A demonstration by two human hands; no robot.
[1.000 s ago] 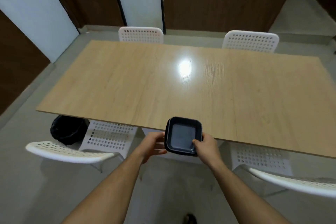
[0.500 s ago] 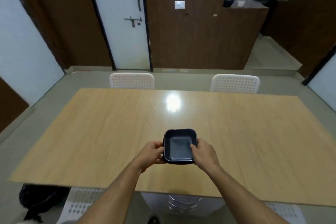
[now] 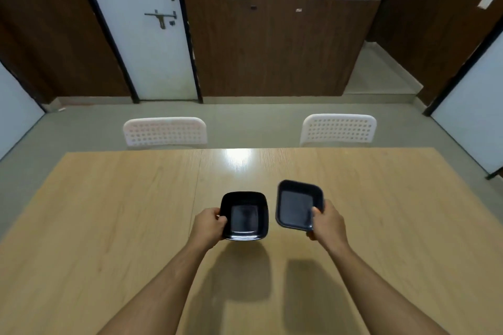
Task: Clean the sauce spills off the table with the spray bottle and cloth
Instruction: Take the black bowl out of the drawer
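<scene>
Left hand [image 3: 208, 227] gripping left dish [image 3: 244, 215] at frame centre, right hand [image 3: 328, 223] pinching tilted right dish [image 3: 298, 204] beside it, both hovering above table [image 3: 109, 212]

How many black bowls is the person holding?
2. One black bowl is in the left hand, the other black bowl is in the right hand, side by side and apart above the table. None looks hidden.

Black bowls [image 3: 244, 215], perhaps navy; tan table [image 3: 109, 212]

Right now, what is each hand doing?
Left hand: grips the left black dish.
Right hand: grips the right black dish.
</scene>
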